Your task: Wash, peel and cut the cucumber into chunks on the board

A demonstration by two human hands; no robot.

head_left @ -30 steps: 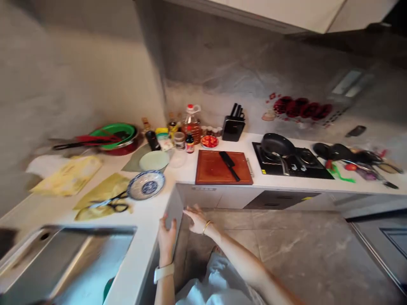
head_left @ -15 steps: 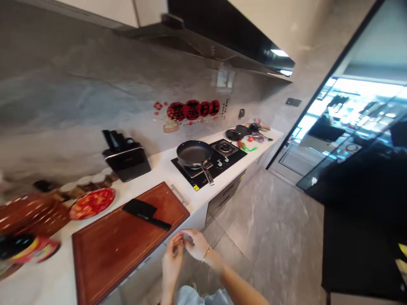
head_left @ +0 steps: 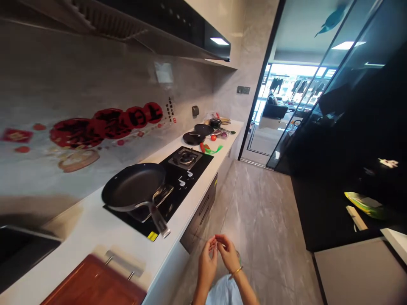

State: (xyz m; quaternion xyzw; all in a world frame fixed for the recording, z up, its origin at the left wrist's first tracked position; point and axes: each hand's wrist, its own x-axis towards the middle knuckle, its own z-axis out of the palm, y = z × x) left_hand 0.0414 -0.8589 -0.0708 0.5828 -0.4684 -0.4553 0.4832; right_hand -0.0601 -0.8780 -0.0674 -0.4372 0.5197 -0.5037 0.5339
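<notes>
My left hand [head_left: 207, 259] and my right hand [head_left: 228, 256] meet at the fingertips in front of my body, above the floor. Fingers and thumb are pinched together on each; anything held between them is too small to make out. A gold bangle [head_left: 235, 272] circles my right wrist. To the left, apart from both hands, a dark frying pan [head_left: 135, 186] rests on the near burner of the black gas hob [head_left: 173, 214]. Its handle [head_left: 159, 220] points toward me. The corner of a reddish-brown cutting board [head_left: 95, 284] with a metal handle shows at bottom left.
The white counter [head_left: 165, 250] runs along the left wall. Beyond the far burner [head_left: 186, 157] are dark pans [head_left: 193, 138], a tomato [head_left: 213, 137] and other produce. A dark counter [head_left: 321, 212] stands at right, and a glass sliding door [head_left: 305, 93] at the back. Grey floor [head_left: 254, 212] lies between.
My view has swung right and nearer the hob; the cleaver and the plate of red pieces have left the picture. Both hands stay together at the fingertips.
</notes>
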